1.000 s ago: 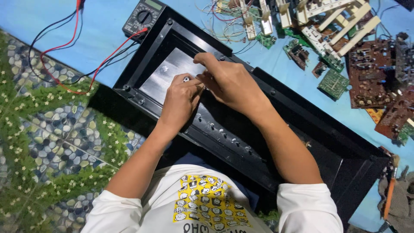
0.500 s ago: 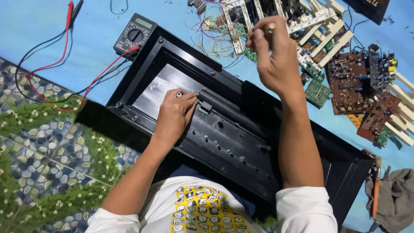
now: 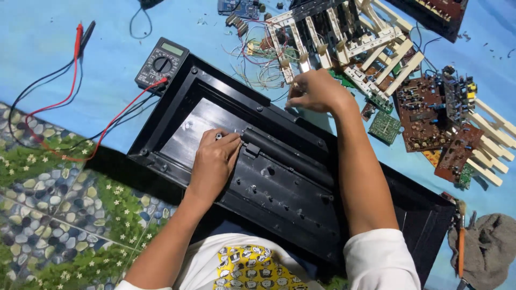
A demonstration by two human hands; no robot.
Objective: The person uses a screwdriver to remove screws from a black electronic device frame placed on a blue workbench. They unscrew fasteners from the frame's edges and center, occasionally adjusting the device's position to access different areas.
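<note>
The black plastic casing (image 3: 279,182) is laid open-side up on the blue floor mat (image 3: 64,32). The left hand (image 3: 215,161) is pressed onto its inner ridge, fingers curled, gripping nothing visible. Just beyond the casing's far edge, the right hand (image 3: 317,91) is closed loosely beside loose wires (image 3: 263,70).

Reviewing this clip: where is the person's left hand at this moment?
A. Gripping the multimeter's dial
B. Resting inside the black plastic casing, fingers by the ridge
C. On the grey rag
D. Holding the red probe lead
B: the left hand lies inside the black plastic casing, its fingertips against the long raised ridge, while the multimeter sits untouched beyond the casing's corner.
</note>
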